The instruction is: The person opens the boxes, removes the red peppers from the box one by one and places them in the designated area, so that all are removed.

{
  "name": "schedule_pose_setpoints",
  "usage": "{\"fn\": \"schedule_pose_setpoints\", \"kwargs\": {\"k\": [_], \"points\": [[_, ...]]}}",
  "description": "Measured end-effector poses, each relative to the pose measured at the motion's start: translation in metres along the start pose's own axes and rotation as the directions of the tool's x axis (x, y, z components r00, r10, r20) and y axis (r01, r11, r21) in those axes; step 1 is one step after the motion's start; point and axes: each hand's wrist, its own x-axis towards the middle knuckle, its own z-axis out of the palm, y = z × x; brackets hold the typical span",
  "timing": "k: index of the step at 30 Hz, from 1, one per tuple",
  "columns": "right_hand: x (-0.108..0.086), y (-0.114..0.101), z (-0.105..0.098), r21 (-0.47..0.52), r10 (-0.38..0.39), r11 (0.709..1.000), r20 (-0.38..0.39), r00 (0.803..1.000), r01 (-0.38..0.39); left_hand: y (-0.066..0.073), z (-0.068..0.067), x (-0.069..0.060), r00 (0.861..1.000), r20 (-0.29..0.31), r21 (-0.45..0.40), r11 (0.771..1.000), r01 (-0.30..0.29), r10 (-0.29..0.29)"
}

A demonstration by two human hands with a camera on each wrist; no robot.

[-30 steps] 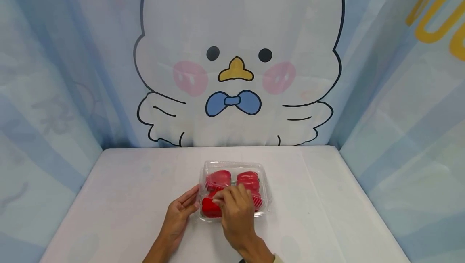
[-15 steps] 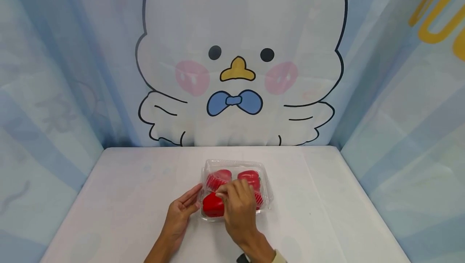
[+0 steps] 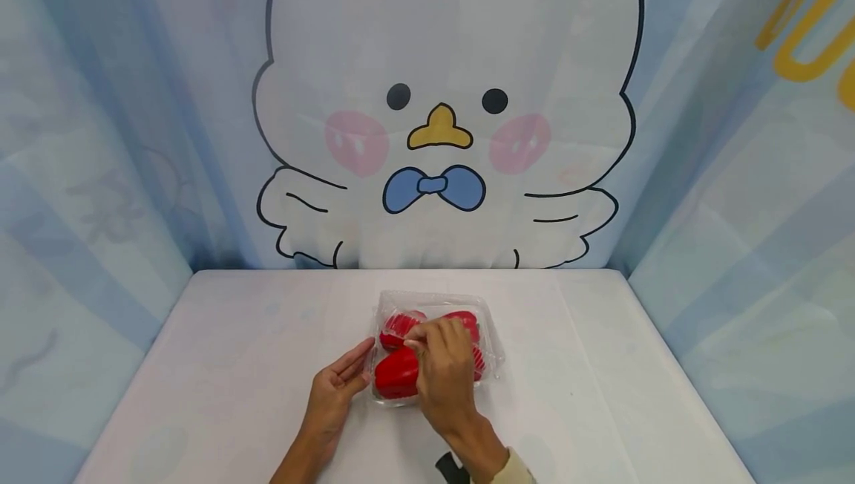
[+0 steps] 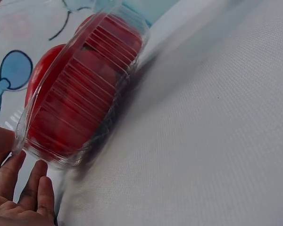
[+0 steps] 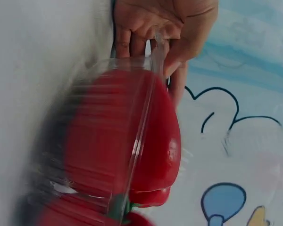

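Note:
A clear plastic clamshell box with several red bell peppers inside rests on the white table. My left hand holds its left rim; in the left wrist view the thumb is above the rim and the fingers are beneath it. Over the box's front middle, my right hand pinches the ridged front edge of the clear lid, which stands raised from the base. The right wrist view shows peppers through the ridged wall, with the left hand beyond. My right hand covers part of the peppers.
The white-covered table extends on both sides of the box. Behind it hangs a curtain printed with a white bird in a blue bow tie. Pale blue curtains line both sides. A black object sits by the right wrist.
My right hand has moved a little up and back, and the lid's front edge has risen with it, uncovering more of the front-left pepper. The left hand stays on the rim.

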Motion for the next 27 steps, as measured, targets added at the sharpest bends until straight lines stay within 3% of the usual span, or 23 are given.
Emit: {"fn": "schedule_pose_setpoints", "kwargs": {"k": [10, 19, 27], "points": [[0.029, 0.003, 0.001, -0.030, -0.055, 0.998, 0.023, 0.998, 0.056, -0.003, 0.000, 0.000, 1.000, 0.009, 0.004, 1.000, -0.014, 0.014], [0.049, 0.015, 0.004, -0.104, -0.150, 0.984, -0.023, 0.988, 0.147, -0.002, 0.002, 0.000, 1.000, 0.015, 0.011, 1.000, -0.015, 0.015], [0.066, 0.034, -0.002, -0.115, -0.139, 0.984, -0.018, 0.990, 0.136, -0.003, 0.002, -0.001, 1.000, 0.011, 0.050, 0.999, -0.015, 0.014]]}}
